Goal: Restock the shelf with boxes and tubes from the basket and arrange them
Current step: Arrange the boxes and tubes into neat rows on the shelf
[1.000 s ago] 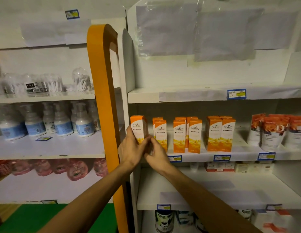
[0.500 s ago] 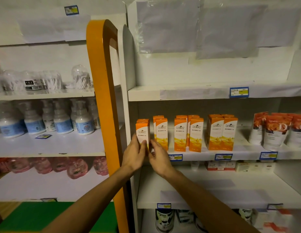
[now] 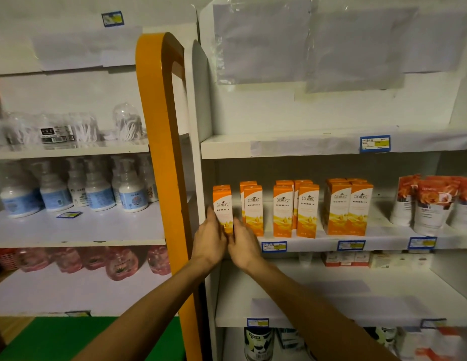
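An orange-and-white box point(image 3: 222, 204) stands upright at the left end of the middle shelf point(image 3: 383, 241), with another like it behind. My left hand point(image 3: 208, 241) holds its left side and my right hand point(image 3: 244, 246) holds its right side near the bottom. Several matching boxes point(image 3: 295, 209) stand in rows to the right on the same shelf. The basket is out of view.
An orange upright post point(image 3: 164, 152) stands just left of the shelf wall. Red-and-white pouches point(image 3: 433, 201) sit at the right end of the shelf. Pump bottles point(image 3: 96, 188) fill the neighbouring left shelf. The shelf below point(image 3: 331, 290) holds small boxes at the back.
The box was tilted and lifted a second ago; now it stands upright on the shelf at the left end, both hands lower on its sides.
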`<action>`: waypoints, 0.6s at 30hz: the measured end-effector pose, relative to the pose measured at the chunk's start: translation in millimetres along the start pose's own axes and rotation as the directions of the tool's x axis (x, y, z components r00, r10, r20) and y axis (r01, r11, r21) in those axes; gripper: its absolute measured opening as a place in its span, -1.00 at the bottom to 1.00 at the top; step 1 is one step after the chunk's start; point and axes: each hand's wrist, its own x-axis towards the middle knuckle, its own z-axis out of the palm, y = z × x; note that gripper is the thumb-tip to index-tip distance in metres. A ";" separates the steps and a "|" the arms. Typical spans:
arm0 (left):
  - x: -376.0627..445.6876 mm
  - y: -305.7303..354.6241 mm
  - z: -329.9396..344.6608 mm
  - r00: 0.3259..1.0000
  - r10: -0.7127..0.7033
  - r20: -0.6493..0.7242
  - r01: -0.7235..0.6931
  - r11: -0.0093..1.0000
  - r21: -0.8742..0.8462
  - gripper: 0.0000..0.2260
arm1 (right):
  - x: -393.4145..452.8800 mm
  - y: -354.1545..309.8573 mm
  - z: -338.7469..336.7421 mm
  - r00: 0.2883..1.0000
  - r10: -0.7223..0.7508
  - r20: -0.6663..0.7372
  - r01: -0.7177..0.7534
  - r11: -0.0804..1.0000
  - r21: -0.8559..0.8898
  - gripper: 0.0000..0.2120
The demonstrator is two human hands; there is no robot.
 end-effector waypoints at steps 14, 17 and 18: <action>-5.0 -6.6 -7.0 0.990 0.103 -0.096 -0.082 0.976 0.201 -0.53 | 1.3 4.4 -0.8 0.996 0.024 0.082 -0.027 0.999 0.035 -0.59; -4.1 -7.9 -10.6 0.992 0.094 -0.081 -0.073 0.970 0.231 -0.66 | 2.2 4.8 -0.5 0.997 0.017 0.078 -0.019 0.999 0.026 -0.60; -4.4 -10.1 -12.6 0.993 0.086 -0.075 -0.066 0.969 0.237 -0.72 | 2.2 4.9 0.4 0.997 0.009 0.076 -0.010 1.000 0.016 -0.60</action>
